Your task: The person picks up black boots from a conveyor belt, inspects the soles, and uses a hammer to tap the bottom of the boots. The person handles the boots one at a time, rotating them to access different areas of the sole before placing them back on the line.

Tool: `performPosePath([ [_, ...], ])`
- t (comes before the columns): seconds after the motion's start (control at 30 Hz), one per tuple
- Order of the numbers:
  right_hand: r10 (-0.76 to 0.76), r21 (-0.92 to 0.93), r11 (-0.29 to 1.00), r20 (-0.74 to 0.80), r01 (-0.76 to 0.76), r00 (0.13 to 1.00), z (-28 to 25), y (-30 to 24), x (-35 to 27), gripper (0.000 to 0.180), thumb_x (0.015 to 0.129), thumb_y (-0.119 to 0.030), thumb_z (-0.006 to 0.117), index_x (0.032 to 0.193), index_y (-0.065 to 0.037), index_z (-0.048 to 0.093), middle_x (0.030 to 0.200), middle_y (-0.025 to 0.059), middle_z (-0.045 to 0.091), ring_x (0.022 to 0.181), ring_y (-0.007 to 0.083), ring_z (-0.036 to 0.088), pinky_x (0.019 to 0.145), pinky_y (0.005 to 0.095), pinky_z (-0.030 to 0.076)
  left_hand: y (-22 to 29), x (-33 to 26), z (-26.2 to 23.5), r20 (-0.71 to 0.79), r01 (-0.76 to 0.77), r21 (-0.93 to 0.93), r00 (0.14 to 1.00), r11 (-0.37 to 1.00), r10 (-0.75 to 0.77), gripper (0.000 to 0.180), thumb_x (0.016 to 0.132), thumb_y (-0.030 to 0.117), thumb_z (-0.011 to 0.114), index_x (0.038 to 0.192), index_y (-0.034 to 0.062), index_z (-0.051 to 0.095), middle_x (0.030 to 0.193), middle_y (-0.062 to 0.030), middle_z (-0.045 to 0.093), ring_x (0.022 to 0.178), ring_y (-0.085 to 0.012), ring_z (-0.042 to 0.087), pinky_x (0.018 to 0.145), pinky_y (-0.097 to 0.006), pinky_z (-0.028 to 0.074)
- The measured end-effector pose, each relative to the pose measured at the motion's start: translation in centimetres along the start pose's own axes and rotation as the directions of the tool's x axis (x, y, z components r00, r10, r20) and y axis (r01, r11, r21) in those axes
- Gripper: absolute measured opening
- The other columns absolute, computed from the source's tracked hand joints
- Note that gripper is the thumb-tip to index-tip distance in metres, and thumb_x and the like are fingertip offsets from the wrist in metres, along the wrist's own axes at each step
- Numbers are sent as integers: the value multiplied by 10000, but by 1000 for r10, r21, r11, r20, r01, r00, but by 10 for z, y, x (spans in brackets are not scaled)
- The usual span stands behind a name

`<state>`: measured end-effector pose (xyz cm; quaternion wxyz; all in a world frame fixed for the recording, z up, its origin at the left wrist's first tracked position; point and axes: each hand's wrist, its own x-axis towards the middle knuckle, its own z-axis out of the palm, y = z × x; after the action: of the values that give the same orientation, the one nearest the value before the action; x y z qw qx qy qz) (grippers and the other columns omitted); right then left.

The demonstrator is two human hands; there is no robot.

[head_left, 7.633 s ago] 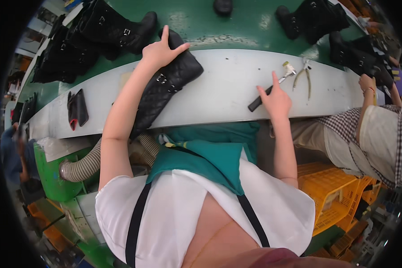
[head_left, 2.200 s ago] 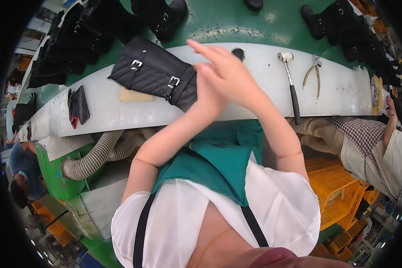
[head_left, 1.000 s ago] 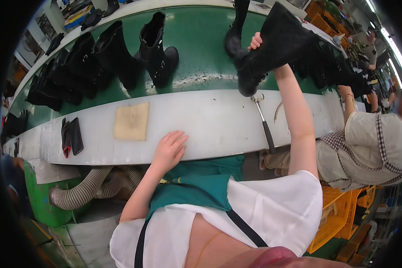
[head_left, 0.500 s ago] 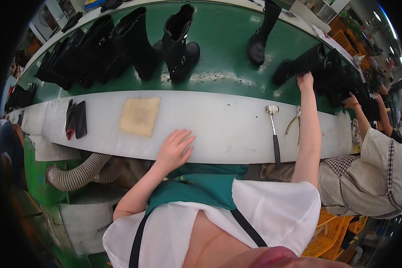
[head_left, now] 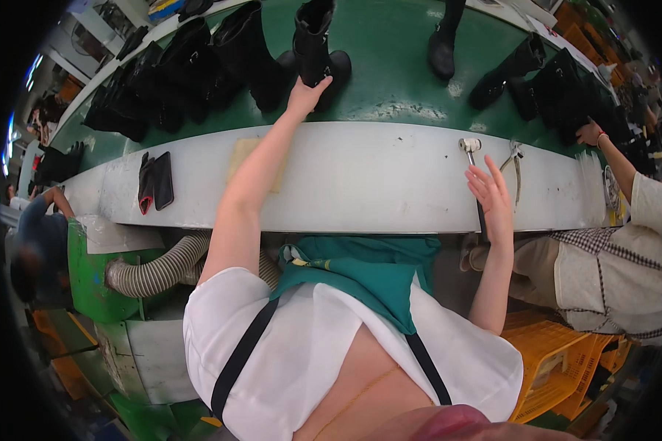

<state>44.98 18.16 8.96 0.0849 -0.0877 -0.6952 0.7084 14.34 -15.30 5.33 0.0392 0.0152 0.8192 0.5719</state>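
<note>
A black boot (head_left: 312, 45) stands on the green bench with my left hand (head_left: 306, 97) closed around its lower part. My thumb shows on the boot's right side, while the other fingers are mostly hidden. Right behind that hand, the toe of another boot (head_left: 339, 67) sticks out. Over the front edge of the white board my right hand (head_left: 491, 197) is raised, empty, its fingers stretched. It partly covers the handle of a hammer (head_left: 469, 145) lying on the board. Pliers (head_left: 517, 153) lie just right of the hammer. My left forearm crosses a tan square pad (head_left: 246, 147).
Several black boots (head_left: 241, 51) line the far left, with more (head_left: 506, 72) at the right. A single boot (head_left: 441, 55) stands between. Dark flat items (head_left: 164, 180) lie on the white board (head_left: 368, 176). At the right a co-worker's hand (head_left: 588, 133) touches boots.
My right hand has let go of the boot at the right and drawn back over the hammer. My left hand has reached from the board to the boot on the far side.
</note>
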Motion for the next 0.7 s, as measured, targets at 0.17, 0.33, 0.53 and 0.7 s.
performPosePath([
  [0.17,31,172,984,66,-42,997,10,29,-18,466,1015,-228,345,1439,-38,321,1315,216,503,1222,299,516,1052,384,384,-20,-2,-8,188,142,-485,981,863,-55,697,818,442,690,1298,4,437,1220,-140,555,1025,-281,621,714,-466,593],
  [0.33,13,217,975,159,-47,987,39,23,-1,453,1016,-236,352,1420,-32,358,1285,206,530,1194,283,539,1034,378,404,-4,-79,-11,344,153,-684,930,713,131,625,933,460,519,1355,22,377,1305,-167,493,1157,-319,547,864,-557,531],
  [0.53,-134,226,970,201,87,970,85,-4,22,466,1016,-260,364,1424,-34,357,1300,183,524,1200,278,533,1034,376,405,11,-155,6,425,165,-806,830,568,361,636,991,512,300,1407,31,325,1372,-196,453,1218,-361,507,946,-574,479],
  [0.7,-248,288,941,233,176,941,110,-22,33,518,1011,-313,378,1444,-34,317,1354,187,474,1256,270,474,1057,375,376,3,-182,12,420,115,-798,810,591,410,723,936,567,411,1411,30,319,1353,-183,471,1202,-354,523,947,-536,489],
])
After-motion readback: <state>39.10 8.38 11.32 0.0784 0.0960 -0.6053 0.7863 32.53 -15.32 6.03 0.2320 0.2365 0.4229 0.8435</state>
